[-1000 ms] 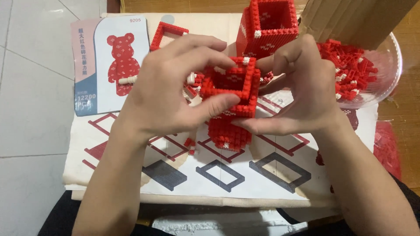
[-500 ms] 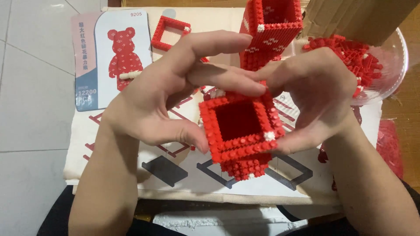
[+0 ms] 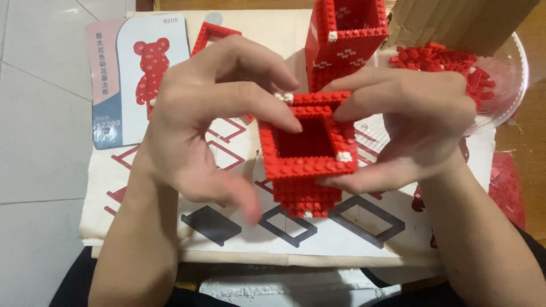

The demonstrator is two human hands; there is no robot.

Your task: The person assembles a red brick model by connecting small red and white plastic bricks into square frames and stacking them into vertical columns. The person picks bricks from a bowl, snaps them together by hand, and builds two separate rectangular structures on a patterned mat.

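A hollow square tower of small red bricks [image 3: 310, 156] with a few white studs is held up above the instruction sheet [image 3: 227, 227]. My right hand [image 3: 421, 122] grips it, thumb under its near side and fingers over its far rim. My left hand [image 3: 213, 116] has its index finger resting on the tower's top left edge; its thumb is blurred and apart from the bricks. A taller red brick tower [image 3: 347, 40] stands behind. A flat red square frame [image 3: 213, 34] lies at the back left.
A clear bowl [image 3: 506, 85] full of loose red bricks sits at the right. A booklet picturing a red bear [image 3: 136, 74] lies at the left. A cardboard box [image 3: 455, 20] stands at the back right. A red bag [image 3: 506, 187] lies at the right edge.
The red tower has been lifted and tilted toward me, its open top now facing the camera. My left thumb has come off its near side while the right hand keeps its grip.
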